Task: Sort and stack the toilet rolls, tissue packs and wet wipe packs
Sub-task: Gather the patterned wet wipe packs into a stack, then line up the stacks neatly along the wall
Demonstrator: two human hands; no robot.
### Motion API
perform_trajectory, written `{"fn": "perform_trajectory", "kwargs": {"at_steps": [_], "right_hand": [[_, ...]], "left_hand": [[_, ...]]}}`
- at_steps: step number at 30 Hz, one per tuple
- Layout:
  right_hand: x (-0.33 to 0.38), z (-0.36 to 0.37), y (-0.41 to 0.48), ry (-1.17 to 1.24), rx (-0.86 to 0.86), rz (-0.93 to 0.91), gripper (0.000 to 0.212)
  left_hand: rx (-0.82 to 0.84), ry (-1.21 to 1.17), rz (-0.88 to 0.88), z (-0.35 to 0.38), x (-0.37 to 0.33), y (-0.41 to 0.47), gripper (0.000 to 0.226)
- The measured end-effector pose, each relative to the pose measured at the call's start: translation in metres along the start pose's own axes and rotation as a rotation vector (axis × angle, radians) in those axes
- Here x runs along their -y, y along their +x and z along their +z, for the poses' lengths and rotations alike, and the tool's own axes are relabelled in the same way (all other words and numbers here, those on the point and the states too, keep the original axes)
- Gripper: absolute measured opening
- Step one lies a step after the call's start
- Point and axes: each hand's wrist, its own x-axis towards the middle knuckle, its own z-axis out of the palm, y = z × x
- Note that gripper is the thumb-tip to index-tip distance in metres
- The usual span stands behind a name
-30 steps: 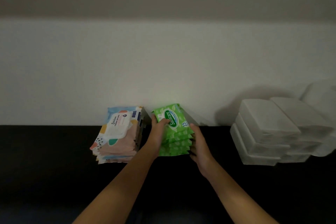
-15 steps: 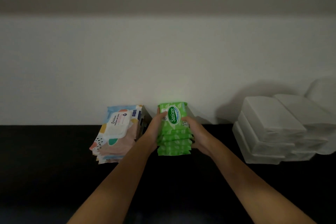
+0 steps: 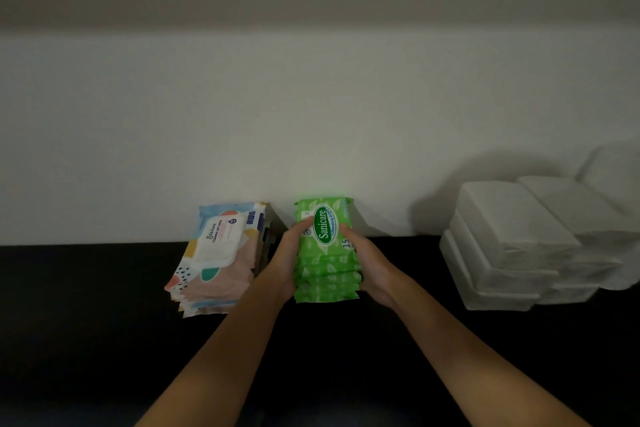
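Two bare forearms enter from the near edge over a dark worktop [image 3: 104, 340], converging on the middle of the scene. Left hand [image 3: 285, 260]: pressed flat against the left side of the green wet wipe stack [image 3: 325, 253], fingers together and clamped on the packs, thumb lying over the top pack near its label. Right hand [image 3: 372, 265]: mirrors it on the right side, fingers likewise closed against the stack with the thumb on top. The two-sided squeeze reads as squaring the pack edges so the pile stands true; judged the aligning step for this pile. Green stack: several flat packs, one on another, resting on the worktop close to the wall [image 3: 311, 114], top label facing up. Patterned wet wipe stack [image 3: 216, 256]: just beside the green one on its left, near the left hand, larger pastel packs, fanned slightly at the near edge, untouched now; kept as its own pile, apparently sorted by brand or size. White tissue packs [image 3: 509, 243]: well apart to the right, piled in tiers against the wall. A pale rounded shape, likely toilet rolls [image 3: 616, 180], sits behind them at the far right edge, too blurred to confirm.
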Motion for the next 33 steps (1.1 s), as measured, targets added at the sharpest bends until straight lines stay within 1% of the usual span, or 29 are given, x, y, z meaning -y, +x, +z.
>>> {"fn": "perform_trajectory", "kwargs": {"at_steps": [9,14,20,25,29,33], "right_hand": [[0.003,0.003,0.005,0.081,0.006,-0.001,0.043],[0.002,0.004,0.011,0.101,-0.004,0.02,0.05],[0.0,-0.005,0.023,0.209,-0.014,-0.015,0.049],[0.002,0.0,0.03,0.292,0.006,0.011,0.059],[0.003,0.001,0.034,0.306,-0.004,0.002,0.06],[0.004,0.0,0.032,0.279,-0.058,0.006,0.06]], "left_hand": [[-0.034,0.014,-0.017,-0.001,-0.006,0.003,0.037],[0.01,-0.021,-0.003,-0.005,-0.005,0.007,0.035],[0.042,-0.052,-0.006,-0.009,-0.003,0.01,0.036],[0.059,-0.096,0.001,-0.008,0.0,0.01,0.036],[0.032,-0.101,-0.009,-0.007,-0.001,0.009,0.037],[-0.026,-0.057,-0.03,-0.003,-0.008,0.003,0.037]]}}
